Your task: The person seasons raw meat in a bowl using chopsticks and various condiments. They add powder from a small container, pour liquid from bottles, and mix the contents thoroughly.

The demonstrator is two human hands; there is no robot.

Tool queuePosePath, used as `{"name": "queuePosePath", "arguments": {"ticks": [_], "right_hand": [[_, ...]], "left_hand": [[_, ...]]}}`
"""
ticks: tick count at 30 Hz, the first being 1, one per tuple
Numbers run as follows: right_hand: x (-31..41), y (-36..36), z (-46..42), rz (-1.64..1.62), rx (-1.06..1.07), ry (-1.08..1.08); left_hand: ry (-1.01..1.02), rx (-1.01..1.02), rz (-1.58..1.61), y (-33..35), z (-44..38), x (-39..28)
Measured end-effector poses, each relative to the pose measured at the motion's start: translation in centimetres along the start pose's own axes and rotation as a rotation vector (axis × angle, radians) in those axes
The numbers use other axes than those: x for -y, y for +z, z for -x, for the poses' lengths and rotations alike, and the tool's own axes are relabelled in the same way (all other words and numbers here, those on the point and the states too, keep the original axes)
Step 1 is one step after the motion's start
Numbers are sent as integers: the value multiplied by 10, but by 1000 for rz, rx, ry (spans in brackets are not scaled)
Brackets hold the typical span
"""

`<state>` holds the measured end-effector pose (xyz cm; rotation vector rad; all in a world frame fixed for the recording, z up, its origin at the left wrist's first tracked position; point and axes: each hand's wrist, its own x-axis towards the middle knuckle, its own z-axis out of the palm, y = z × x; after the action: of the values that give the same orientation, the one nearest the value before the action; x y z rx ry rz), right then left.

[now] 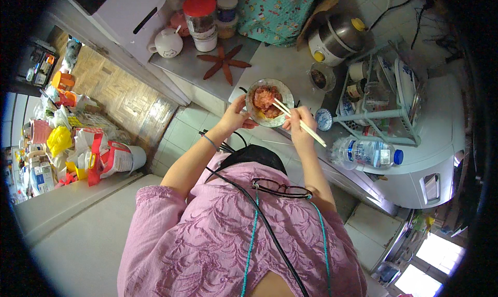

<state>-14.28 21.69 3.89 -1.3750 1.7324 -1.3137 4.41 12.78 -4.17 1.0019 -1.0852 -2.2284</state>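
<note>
A round patterned bowl [288,96] is at the counter's front edge, holding raw minced meat [264,98] with a yellow patch like egg near its lower side. My left hand [238,116] grips the bowl's left rim, thumb up at the edge and fingers low. In my right hand [300,125] is a pair of pale chopsticks [286,109], their tips in the meat and their back ends pointing down to the right. Whether the bowl rests on the counter or is held up, I cannot tell.
A brown star-shaped trivet [223,65] lies behind the bowl. To the right are a small bowl of dark contents [322,77], a dish rack [373,116], a blue-and-white dish [324,119] and a plastic bottle [369,153]. Jars [200,21], a white teapot [168,43] and an electric cooker [336,40] stand behind.
</note>
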Motion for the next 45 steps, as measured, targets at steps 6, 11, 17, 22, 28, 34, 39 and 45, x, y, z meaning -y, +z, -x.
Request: {"name": "queuePosePath", "arguments": {"ticks": [6,11,17,22,28,34,39,45], "right_hand": [[28,-26,-33,31,256,152],[34,-41,-37,-144,194,272],[5,-10,12,-308,-37,365],[-34,19,42,-154,-165,140],[-52,14,50,224,-211,-84],[-48,5,40,329,-153,-273],[-28,-6,33,60,-166,-53],[-11,-5,26,13,-220,-51]], "left_hand": [[18,43,16,-3,-2,2],[31,51,33,-3,-3,3],[1,31,31,-1,-1,0],[-7,-1,26,1,-1,-1],[9,-2,23,0,-2,1],[5,2,-4,0,-2,2],[2,19,-8,-1,-2,0],[-5,15,0,-1,0,-2]]}}
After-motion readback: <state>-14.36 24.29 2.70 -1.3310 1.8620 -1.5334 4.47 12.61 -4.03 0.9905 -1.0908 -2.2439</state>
